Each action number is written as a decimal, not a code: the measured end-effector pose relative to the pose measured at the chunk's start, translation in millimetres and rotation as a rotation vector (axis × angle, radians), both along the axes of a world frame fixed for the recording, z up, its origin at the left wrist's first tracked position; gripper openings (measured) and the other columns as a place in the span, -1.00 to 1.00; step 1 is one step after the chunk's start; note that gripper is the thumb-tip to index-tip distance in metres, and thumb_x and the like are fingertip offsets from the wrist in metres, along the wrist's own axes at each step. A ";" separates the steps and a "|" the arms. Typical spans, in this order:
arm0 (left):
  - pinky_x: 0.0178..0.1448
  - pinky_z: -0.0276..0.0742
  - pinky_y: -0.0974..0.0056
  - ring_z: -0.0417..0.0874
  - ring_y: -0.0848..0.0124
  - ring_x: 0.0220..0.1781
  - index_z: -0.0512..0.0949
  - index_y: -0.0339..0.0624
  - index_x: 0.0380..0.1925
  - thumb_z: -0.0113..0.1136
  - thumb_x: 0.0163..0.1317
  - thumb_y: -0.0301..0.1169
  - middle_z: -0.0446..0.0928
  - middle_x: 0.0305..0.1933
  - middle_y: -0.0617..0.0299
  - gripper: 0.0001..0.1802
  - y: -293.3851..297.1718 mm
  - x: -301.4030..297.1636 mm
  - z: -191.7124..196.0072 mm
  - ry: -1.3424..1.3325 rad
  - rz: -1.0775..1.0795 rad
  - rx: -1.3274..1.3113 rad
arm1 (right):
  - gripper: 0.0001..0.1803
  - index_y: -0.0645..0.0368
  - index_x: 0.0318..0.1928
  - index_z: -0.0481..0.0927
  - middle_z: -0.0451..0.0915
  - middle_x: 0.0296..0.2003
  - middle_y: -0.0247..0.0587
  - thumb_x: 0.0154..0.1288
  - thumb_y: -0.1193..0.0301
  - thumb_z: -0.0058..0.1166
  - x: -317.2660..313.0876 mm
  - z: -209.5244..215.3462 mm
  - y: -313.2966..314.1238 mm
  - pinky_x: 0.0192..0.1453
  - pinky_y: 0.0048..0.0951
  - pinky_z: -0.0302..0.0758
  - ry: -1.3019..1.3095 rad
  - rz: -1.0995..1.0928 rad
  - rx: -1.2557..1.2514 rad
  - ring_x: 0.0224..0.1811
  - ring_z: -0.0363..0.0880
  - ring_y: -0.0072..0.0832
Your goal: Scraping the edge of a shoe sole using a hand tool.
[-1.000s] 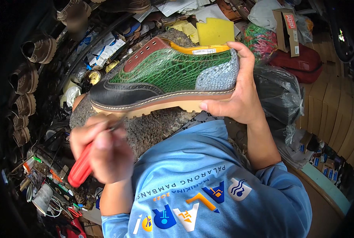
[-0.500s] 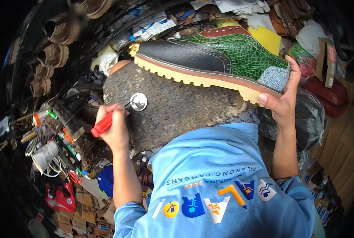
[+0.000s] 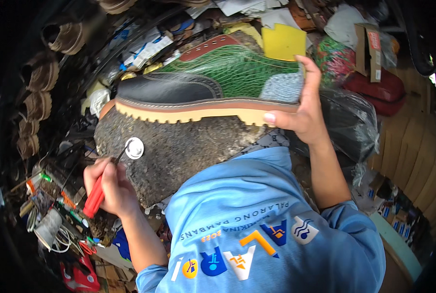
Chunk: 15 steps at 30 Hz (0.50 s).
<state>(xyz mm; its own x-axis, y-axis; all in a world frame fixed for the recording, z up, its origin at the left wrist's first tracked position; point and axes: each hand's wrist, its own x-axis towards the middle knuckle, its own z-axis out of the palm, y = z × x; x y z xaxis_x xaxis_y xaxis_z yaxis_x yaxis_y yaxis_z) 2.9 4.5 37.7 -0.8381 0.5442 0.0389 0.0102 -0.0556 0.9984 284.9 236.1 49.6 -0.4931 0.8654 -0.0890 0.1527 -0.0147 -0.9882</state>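
Observation:
My left hand [image 3: 111, 188] is closed around the red handle of a thin-shafted tool [image 3: 95, 199], which could be an awl or screwdriver; the shaft's end is at a small round white dish [image 3: 136, 148]. That dish lies on a dark, rough-topped block [image 3: 193, 151] across my lap. My right hand [image 3: 307, 117] grips a shoe [image 3: 245, 80] by its heel, thumb on the sole and fingers up the back. Black at the toe, green textured along the side and grey at the heel, the shoe lies sideways over the block's far edge. Its thick cream sole [image 3: 174, 115] faces me.
Brown shoes [image 3: 37, 105] line the left side. A white spool [image 3: 48, 229], cords and small tools crowd the lower left. Beyond the shoe are a yellow sheet [image 3: 284, 43] and scraps; a red bag [image 3: 377, 93] and clear plastic [image 3: 345, 117] are at the right.
The whole view has shifted, so the shoe, block and hands appear farther left. The shoe is tilted a little differently. Both hands keep their holds, and the tool's tip stays at the white dish.

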 end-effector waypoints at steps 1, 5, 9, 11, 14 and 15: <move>-0.42 0.38 0.43 0.44 0.49 -0.51 0.46 -0.29 -0.32 0.16 0.20 -0.48 0.51 -0.38 0.04 -0.88 9.2 3.3 12.9 -0.033 -0.153 0.126 | 0.25 0.26 0.36 -0.08 0.37 0.10 0.03 -0.23 0.23 0.55 1.9 0.6 0.0 0.29 -0.30 0.34 -0.012 0.013 0.009 0.16 0.40 -0.29; -0.43 0.32 0.40 0.39 0.46 -0.53 0.45 -0.30 -0.27 0.13 0.23 -0.41 0.46 -0.44 0.04 -0.83 69.6 52.9 45.5 -0.206 -0.419 0.320 | 0.27 0.26 0.35 -0.11 0.37 0.11 0.05 -0.25 0.24 0.56 1.9 1.3 -2.6 0.33 -0.27 0.30 0.019 0.020 0.031 0.18 0.39 -0.29; -0.45 0.37 0.37 0.37 0.47 -0.54 0.46 -0.32 -0.30 0.14 0.18 -0.47 0.47 -0.43 0.05 -0.85 111.1 92.8 47.4 -0.255 -0.538 0.221 | 0.25 0.25 0.35 -0.10 0.36 0.12 0.05 -0.23 0.27 0.56 6.1 -3.0 -4.8 0.34 -0.28 0.29 0.014 0.047 0.076 0.19 0.39 -0.27; -0.43 0.40 0.37 0.40 0.46 -0.53 0.47 -0.33 -0.33 0.14 0.16 -0.49 0.48 -0.42 0.04 -0.87 121.1 101.4 37.7 -0.252 -0.591 0.204 | 0.24 0.24 0.35 -0.10 0.37 0.13 0.04 -0.22 0.28 0.56 8.6 -7.8 -5.9 0.34 -0.28 0.29 0.026 0.047 0.082 0.19 0.39 -0.27; -0.40 0.42 0.36 0.45 0.43 -0.52 0.47 -0.37 -0.38 0.13 0.15 -0.52 0.51 -0.38 0.02 -0.89 125.5 108.4 27.2 -0.080 -0.615 0.100 | 0.25 0.21 0.35 -0.10 0.38 0.13 0.04 -0.23 0.29 0.57 11.1 -14.0 -5.3 0.34 -0.30 0.30 0.040 0.046 0.094 0.20 0.40 -0.28; -0.38 0.44 0.36 0.49 0.44 -0.52 0.47 -0.35 -0.39 0.17 0.12 -0.57 0.54 -0.41 0.05 -0.92 125.8 109.1 25.4 -0.043 -0.614 0.120 | 0.26 0.20 0.37 -0.12 0.36 0.15 0.02 -0.22 0.31 0.57 11.7 -14.9 -5.3 0.35 -0.28 0.27 0.049 0.061 0.088 0.22 0.37 -0.28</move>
